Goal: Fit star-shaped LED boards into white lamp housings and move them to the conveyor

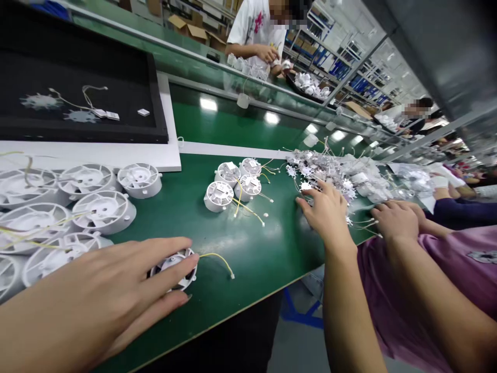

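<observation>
Low at the left, my left hand (128,285) is around a small round white fan housing (179,269), fingers on its top and far side, thumb at the near side. A yellow wire with a white connector (232,275) runs from it to the right; the hand hides much of the housing. My right hand (328,215) reaches to the near edge of a pile of clear star-shaped parts and wires (322,168). Its fingers are spread, and whether they touch a part I cannot tell. Between my hands stand several small white fan housings (218,197) with wires.
Larger white ring housings (103,211) crowd the left. Behind them a black tray (128,119) holds star-shaped pieces and wired parts. A co-worker's hands (398,220) rest close to my right arm. Another person (258,36) works across the green bench (248,274).
</observation>
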A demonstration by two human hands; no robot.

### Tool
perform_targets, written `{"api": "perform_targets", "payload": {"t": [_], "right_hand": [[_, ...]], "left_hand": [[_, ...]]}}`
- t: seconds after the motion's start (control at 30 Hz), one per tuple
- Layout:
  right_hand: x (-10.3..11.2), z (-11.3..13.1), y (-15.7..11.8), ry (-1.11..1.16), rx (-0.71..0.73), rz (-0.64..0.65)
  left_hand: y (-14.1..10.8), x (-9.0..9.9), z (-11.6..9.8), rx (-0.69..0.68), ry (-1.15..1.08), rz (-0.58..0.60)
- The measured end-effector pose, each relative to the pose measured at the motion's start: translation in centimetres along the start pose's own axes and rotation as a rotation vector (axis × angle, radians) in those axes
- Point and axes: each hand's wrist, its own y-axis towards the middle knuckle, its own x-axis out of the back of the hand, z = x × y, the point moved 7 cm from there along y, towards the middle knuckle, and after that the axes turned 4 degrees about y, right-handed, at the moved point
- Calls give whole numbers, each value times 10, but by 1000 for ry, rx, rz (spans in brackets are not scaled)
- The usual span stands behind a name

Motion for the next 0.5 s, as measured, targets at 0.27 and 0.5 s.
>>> {"api": "perform_targets", "payload": {"t": [0.27,0.5], "right_hand": [[64,1,-4,82,-90,-255],[125,79,-41,835,10,-499]], "left_hand": [[7,6,-13,-128,145,-91],[14,22,-19,-26,22,-84]]}}
